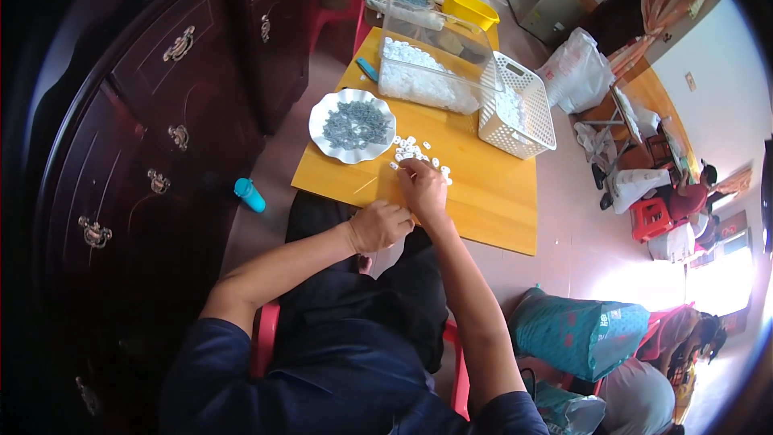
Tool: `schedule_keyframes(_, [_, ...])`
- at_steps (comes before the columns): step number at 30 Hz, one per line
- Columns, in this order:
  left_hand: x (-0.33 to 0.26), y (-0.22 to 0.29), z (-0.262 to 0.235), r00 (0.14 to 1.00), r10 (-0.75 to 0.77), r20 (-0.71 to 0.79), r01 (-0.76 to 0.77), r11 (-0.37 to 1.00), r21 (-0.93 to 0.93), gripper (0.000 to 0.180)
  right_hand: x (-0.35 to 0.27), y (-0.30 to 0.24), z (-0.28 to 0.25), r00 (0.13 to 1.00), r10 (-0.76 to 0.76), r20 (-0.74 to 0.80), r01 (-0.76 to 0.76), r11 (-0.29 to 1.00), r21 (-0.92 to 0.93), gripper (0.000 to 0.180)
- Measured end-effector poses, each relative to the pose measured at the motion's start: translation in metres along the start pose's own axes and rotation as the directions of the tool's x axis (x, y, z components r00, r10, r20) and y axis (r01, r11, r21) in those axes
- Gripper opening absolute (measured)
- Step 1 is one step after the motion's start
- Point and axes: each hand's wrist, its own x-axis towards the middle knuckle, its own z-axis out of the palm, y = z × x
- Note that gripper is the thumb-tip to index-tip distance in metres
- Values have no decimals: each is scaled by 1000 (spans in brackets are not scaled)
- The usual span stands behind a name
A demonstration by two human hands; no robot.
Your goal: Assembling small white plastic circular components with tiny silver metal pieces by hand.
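Reaching right hand (422,185) over small white pieces (412,147), fingers curled, grip unclear; left hand (378,225) loosely fisted at table edge (354,194)

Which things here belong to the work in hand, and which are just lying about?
In use:
small white pieces under the right hand
left hand
plate of grey metal parts
clear tub of white pieces

Lying about:
white basket
yellow bowl
blue bottle on the floor
teal bag
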Motion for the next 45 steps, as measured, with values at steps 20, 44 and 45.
schedule_keyframes(20, [-32,62,-69,919,-392,38,373,834,-407,5,-19,-19,2,959,199,202,-146,957,-249,24])
schedule_keyframes(44, [-25,103,-76,662,-696,279,539,184,-822,19,-192,-58,-48,923,343,177,-251,184,951,13])
schedule_keyframes(45, [-24,104,-76,662,-697,276,541,191,-819,19,-190,-62,-50,924,351,155,-233,192,953,12])
